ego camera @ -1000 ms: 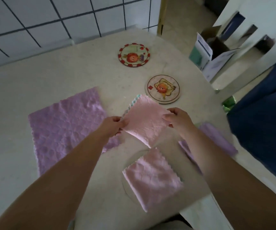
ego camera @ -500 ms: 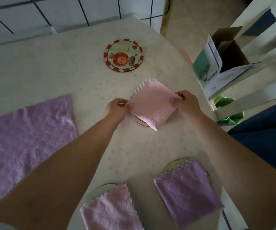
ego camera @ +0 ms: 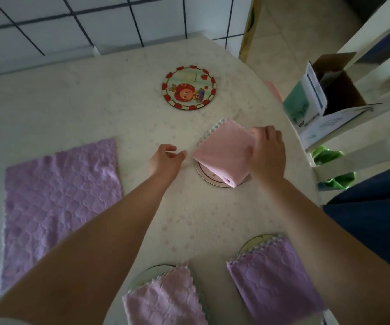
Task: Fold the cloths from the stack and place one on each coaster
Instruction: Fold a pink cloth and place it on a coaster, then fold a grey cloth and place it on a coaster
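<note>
A folded pink cloth is held over a coaster near the middle of the counter, largely covering it; only the coaster's near-left rim is seen. The cloth is pinched at its right corner by the right hand, thumb under and fingers over, so the fold is kept from springing open as it is set down. Whether the cloth already rests on the coaster cannot be told. The left hand is just left of the cloth, its grip loosely spread and holding nothing; it is judged to have let go so the cloth can settle.

Beyond the coaster a bare red-rimmed coaster is seen, judged to be the last one needing a cloth. Nearer than the coaster, two more coasters are each covered by a folded cloth, one pink, one purple. Well to the left, an unfolded purple cloth is spread flat, ready for folding.
</note>
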